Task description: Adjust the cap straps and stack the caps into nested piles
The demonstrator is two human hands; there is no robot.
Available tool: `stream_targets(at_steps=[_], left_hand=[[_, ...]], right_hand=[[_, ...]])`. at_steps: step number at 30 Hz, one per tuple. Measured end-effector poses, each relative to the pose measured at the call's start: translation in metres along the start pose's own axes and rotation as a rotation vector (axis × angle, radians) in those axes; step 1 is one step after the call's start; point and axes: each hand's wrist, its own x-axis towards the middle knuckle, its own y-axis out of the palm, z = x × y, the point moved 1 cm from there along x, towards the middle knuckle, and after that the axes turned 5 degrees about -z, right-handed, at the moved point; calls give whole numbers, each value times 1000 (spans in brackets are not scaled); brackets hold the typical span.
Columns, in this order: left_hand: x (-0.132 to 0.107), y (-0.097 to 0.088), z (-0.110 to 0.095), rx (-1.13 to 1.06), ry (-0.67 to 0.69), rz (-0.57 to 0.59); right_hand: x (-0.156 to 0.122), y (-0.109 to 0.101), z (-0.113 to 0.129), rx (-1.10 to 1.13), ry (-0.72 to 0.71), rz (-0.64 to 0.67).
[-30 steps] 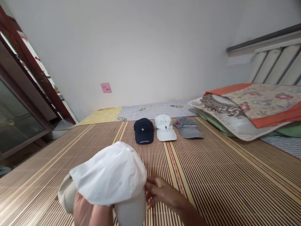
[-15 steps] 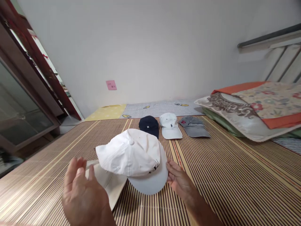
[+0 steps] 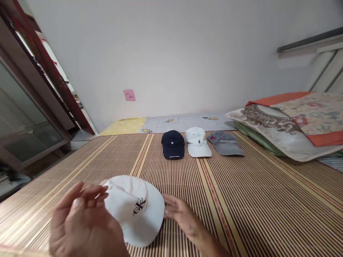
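Observation:
A white baseball cap with black CK lettering lies low over the mat, its brim pointing right. My right hand grips the brim's right edge, its fingertips partly hidden under it. At the cap's left side is my left hand, palm turned up, fingers loosely bent and holding nothing. Further back sit three caps in a row: a navy cap, a white cap with a small dark emblem, and a grey cap with a red mark.
A striped bamboo mat covers the surface. Folded pillows and bedding are piled at the right. Behind the caps, a checked cloth runs along the wall, which bears a pink note. A glass-fronted cabinet stands left.
The CK cap has moved down and left with my right hand on its brim. It now covers the beige item seen below it earlier. My left hand has shifted slightly left.

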Motion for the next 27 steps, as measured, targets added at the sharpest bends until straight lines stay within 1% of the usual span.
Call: stream_targets(at_steps=[2,4,6,8,10,12,13,14,16,19,21,23,27], left_hand=[[1,5,3,-23,-49,-11],[4,8,8,-52,-168,51],[6,8,11,-96,-261,79],[8,7,12,-133,-310,57],[8,6,11,-158,-332,27],[7,7,10,-173,-340,15],[7,8,9,-178,-342,10],[7,8,9,-178,-344,8],[8,8,10,-176,-341,10],[9,6,12,-183,-331,20],[9,6,13,-188,-338,16],[8,6,15,-186,-345,15],[8,7,19,-191,-340,51]], right_hand=[[-5,1,1,-100,33,13],[-9,1,3,-171,38,28],[-11,0,7,-241,10,21],[-9,-5,15,-313,-30,-26],[-1,-12,27,-304,-61,-87],[16,-21,40,-149,-88,-115],[28,-26,47,-7,-104,-131],[42,-31,53,51,-117,-151],[72,-41,63,122,-113,-194],[116,-50,69,199,-75,-259],[138,-52,70,241,-62,-292],[155,-52,69,283,-67,-314],[176,-48,69,358,-112,-345]])
